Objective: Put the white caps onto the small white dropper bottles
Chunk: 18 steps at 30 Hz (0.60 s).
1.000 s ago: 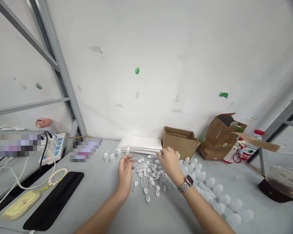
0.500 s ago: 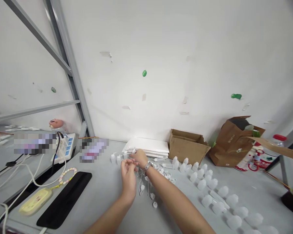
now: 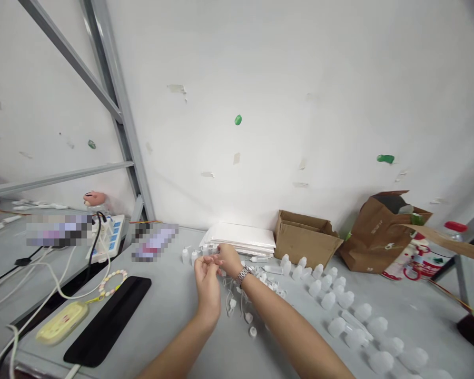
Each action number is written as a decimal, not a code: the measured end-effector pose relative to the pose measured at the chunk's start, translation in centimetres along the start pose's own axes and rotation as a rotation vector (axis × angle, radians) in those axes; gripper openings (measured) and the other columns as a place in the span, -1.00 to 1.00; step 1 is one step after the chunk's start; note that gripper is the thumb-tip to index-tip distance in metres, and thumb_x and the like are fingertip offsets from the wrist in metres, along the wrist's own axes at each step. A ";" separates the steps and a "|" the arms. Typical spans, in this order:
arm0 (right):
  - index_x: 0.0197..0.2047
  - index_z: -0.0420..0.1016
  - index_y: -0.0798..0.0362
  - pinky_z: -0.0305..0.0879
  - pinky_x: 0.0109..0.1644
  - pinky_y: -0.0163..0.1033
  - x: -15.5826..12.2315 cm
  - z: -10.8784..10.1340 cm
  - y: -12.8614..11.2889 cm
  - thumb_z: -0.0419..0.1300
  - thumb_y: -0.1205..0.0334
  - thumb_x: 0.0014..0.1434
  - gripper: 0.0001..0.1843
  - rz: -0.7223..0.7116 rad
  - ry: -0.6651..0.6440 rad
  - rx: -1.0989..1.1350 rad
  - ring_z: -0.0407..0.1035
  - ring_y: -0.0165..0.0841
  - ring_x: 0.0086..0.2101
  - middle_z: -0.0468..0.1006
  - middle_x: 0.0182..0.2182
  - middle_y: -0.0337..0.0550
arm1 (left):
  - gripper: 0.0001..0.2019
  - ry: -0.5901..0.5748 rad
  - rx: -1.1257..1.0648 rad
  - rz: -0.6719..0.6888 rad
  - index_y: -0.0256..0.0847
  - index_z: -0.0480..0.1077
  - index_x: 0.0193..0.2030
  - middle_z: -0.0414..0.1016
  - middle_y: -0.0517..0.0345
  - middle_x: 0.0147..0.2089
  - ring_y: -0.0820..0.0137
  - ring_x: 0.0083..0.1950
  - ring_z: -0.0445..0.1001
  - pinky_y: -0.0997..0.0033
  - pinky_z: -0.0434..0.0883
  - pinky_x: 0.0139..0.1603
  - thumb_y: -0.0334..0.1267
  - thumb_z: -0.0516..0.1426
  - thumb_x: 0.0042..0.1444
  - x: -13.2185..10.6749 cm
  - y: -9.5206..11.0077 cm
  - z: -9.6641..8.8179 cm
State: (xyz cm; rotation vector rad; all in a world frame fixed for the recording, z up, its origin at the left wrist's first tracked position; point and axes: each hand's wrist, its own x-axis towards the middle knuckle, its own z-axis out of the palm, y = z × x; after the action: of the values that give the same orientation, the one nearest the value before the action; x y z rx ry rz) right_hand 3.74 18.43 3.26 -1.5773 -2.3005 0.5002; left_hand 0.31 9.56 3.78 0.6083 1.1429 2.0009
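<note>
My left hand [image 3: 206, 279] and my right hand [image 3: 229, 260] meet above the grey table [image 3: 169, 316], their fingertips pinched around a small white plastic piece [image 3: 213, 252], partly hidden by my fingers. A tangled pile of white plastic caps with thin tethers [image 3: 237, 300] lies just below my hands, partly under my right forearm. Behind my fingers stand small white dropper bottles [image 3: 186, 256]. Many translucent plastic bottles [image 3: 327, 300] stand in loose rows to the right.
Behind my hands lies a stack of white sheets [image 3: 240, 237], beside a cardboard box [image 3: 305, 239] and a brown paper bag [image 3: 379, 237]. To the left are a black mat [image 3: 107, 321], a yellow pad [image 3: 62, 323], and a power strip [image 3: 110, 238] with cables.
My right hand has moved left from beside the cardboard box to meet my left hand, and my fingertips have closed together. The view has also shifted, with the table sitting lower and further right.
</note>
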 end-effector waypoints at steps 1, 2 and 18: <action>-0.28 0.47 0.15 0.14 -0.38 -0.36 -0.3 -0.4 0.0 0.17 0.16 0.00 -0.75 0.000 0.010 -0.012 0.43 -0.29 -0.30 0.56 -0.34 0.00 | -0.89 -0.001 0.000 0.002 -0.16 0.16 -0.45 0.34 0.23 -0.36 0.46 -0.34 0.37 0.50 0.24 -0.45 -0.33 0.06 -0.16 0.0 0.0 0.0; -0.25 0.46 0.14 0.15 -0.36 -0.36 -0.8 -1.0 0.2 0.18 0.17 0.00 -0.74 0.000 0.027 -0.025 0.42 -0.29 -0.28 0.56 -0.32 -0.01 | -0.89 -0.001 0.003 0.004 -0.16 0.16 -0.45 0.33 0.23 -0.35 0.46 -0.35 0.37 0.50 0.25 -0.45 -0.33 0.06 -0.16 0.0 0.0 0.0; -0.43 0.50 0.14 0.03 -0.27 -0.19 -9.7 -10.3 12.2 0.16 0.05 0.06 -0.70 0.282 0.299 -0.554 0.36 -0.15 -0.25 0.50 -0.35 0.06 | -0.77 -0.315 0.575 0.006 -0.16 0.37 -0.28 0.34 0.10 -0.16 0.34 -0.23 0.34 0.35 0.27 -0.26 -0.34 0.01 -0.13 -0.3 -0.7 0.2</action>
State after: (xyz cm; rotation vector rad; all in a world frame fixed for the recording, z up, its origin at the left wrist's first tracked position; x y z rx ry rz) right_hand 21.74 14.52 6.44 -2.0702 -2.0945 -0.3363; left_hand 0.89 9.64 3.25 1.1685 1.5130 1.4947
